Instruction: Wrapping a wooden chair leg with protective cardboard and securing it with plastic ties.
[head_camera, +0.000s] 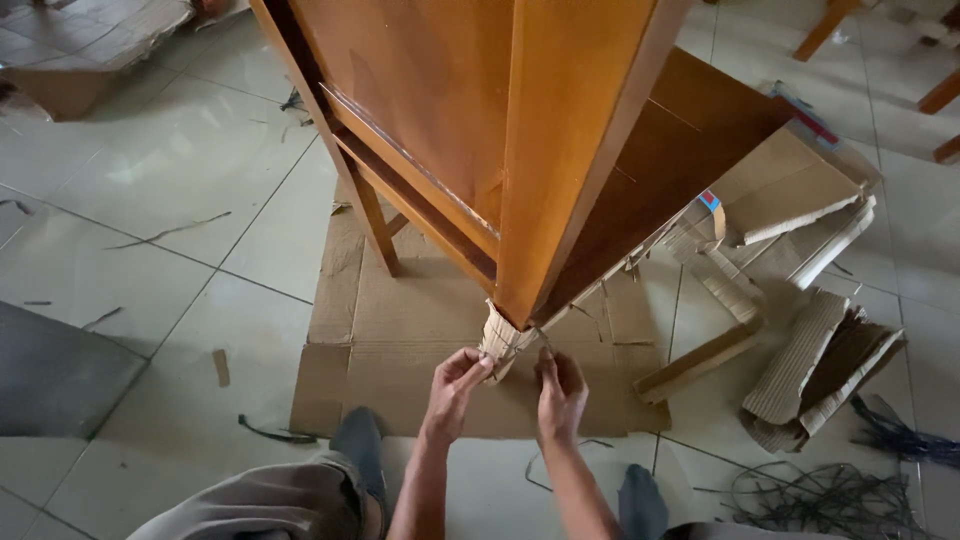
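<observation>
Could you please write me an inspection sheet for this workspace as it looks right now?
Surface: flattened cardboard sheet on pale tiled floor.
Job's things: wooden furniture piece standing on the sheet; corrugated wrap around its near leg.
Clutter: cardboard scraps to the right; small strips on the tiles.
Grippers: left hand pinches the wrap; right hand beside it, fingers at its edge.
Cables: dark straps tangled bottom right.
Surroundings: other furniture legs top right.
</observation>
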